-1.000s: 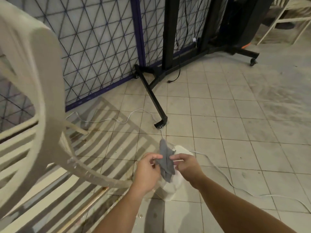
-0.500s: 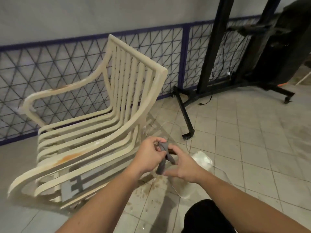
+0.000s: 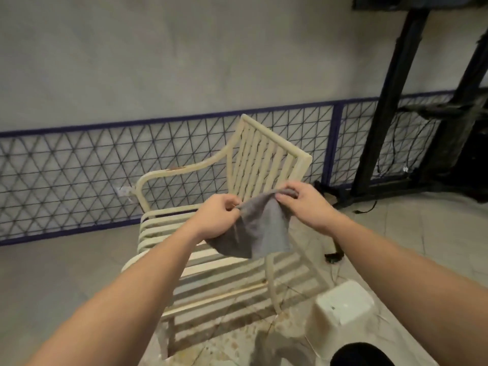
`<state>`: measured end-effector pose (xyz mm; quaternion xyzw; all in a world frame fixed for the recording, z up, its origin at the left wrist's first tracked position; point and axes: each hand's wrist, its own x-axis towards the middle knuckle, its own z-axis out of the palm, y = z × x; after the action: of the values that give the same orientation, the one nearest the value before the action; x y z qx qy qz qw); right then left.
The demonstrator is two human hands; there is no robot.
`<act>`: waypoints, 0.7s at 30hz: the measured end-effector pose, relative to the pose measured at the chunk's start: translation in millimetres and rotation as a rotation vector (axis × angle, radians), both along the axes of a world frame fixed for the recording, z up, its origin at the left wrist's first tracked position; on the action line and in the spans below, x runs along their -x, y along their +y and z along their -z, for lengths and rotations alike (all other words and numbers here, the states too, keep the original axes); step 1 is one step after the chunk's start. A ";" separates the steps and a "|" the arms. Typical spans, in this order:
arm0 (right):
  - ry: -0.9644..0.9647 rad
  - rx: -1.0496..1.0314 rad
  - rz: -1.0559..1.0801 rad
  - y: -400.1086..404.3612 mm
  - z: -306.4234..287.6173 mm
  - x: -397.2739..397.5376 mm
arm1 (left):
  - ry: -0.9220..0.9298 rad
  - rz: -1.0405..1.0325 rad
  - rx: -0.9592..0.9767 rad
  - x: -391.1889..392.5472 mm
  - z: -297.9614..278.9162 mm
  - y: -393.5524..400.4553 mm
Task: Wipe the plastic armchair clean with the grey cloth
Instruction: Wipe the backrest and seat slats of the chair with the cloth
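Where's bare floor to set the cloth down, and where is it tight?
Free: the grey floor left of the armchair, bordered by the blue mesh fence. Also the tiles between the chair and the black stand. Crowded: near right, where a white tub sits on stained tiles. Both the left hand and right hand hold the grey cloth.

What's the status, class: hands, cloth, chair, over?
Both hands, left and right, pinch the grey cloth, spread between them. Armchair just beyond, not yet touched. White container on floor by it.
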<state>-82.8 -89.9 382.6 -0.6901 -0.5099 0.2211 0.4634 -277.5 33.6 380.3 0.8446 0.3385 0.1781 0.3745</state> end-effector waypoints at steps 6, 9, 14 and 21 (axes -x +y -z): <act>0.032 0.114 -0.099 10.4 -69.0 -5.0 | -0.061 -0.006 0.142 21.9 -27.3 14.3; 0.050 0.045 -0.024 11.1 -78.8 -9.0 | 0.024 0.007 0.023 32.7 -27.9 25.5; 0.205 0.010 0.110 9.2 -67.5 -18.1 | -0.124 -0.028 0.137 49.8 -21.1 35.4; 0.071 0.070 0.246 18.8 -30.1 5.3 | -0.193 -0.159 0.310 34.1 -18.8 27.7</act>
<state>-88.1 -71.1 412.7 -0.7548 -0.3968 0.2046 0.4806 -311.5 61.3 399.1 0.7266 0.3900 0.2330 0.5154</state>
